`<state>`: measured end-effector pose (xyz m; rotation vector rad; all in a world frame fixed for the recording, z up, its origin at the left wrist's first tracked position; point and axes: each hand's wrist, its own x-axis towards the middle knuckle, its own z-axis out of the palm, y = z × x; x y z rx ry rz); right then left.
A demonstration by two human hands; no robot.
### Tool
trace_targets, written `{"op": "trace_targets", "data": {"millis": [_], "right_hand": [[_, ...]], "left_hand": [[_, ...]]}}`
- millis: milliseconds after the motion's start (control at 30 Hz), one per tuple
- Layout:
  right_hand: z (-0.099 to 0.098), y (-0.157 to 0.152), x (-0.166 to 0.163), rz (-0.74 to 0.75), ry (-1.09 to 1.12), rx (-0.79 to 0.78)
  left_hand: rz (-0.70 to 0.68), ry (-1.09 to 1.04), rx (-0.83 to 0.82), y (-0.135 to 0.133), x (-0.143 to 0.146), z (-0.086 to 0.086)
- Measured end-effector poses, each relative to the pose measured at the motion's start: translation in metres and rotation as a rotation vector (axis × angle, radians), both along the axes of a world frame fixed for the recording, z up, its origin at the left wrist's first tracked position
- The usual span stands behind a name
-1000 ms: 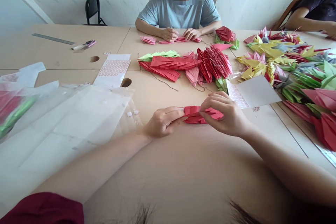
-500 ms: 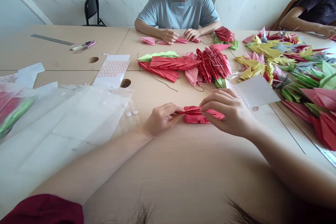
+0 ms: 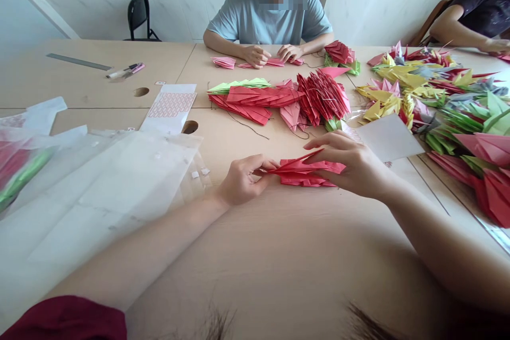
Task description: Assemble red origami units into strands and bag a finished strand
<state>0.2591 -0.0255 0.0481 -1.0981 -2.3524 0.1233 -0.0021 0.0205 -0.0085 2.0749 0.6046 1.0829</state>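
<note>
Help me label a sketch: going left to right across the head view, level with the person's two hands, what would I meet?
Flat, translucent white plastic sleeves → the left hand → a pleated red folded-paper bundle → the right hand → a multicoloured heap of pointed folded-paper pieces.

The red folded-paper bundle lies low over the near part of the table, its length running left to right. Creased, matte layers overlap along it. A narrow upper fold slants up toward the right, parted from the layers beneath; its left tip sits in the left hand, and the right hand partly hides its right end.
</note>
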Motion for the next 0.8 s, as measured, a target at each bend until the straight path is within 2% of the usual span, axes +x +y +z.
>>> {"op": "trace_targets", "data": {"millis": [133,267,533,700,800], "right_hand": [[-0.013,0.0,-0.01,0.038,0.133,-0.062],[-0.026,-0.003,-0.029,0.081,0.275,-0.063],[-0.036,-0.007,-0.051,0.05,0.411,-0.02],[-0.039,-0.013,-0.063,-0.086,0.461,-0.099],[-0.038,-0.014,-0.066,-0.106,0.471,-0.134]], "left_hand": [[-0.1,-0.027,-0.098,-0.001,0.0,0.003],[-0.115,-0.002,-0.101,-0.003,0.0,0.003],[-0.089,0.079,0.106,-0.005,0.002,0.002],[-0.027,0.16,0.233,-0.005,0.002,0.0],[-0.084,0.175,0.224,-0.004,0.002,0.002]]}}
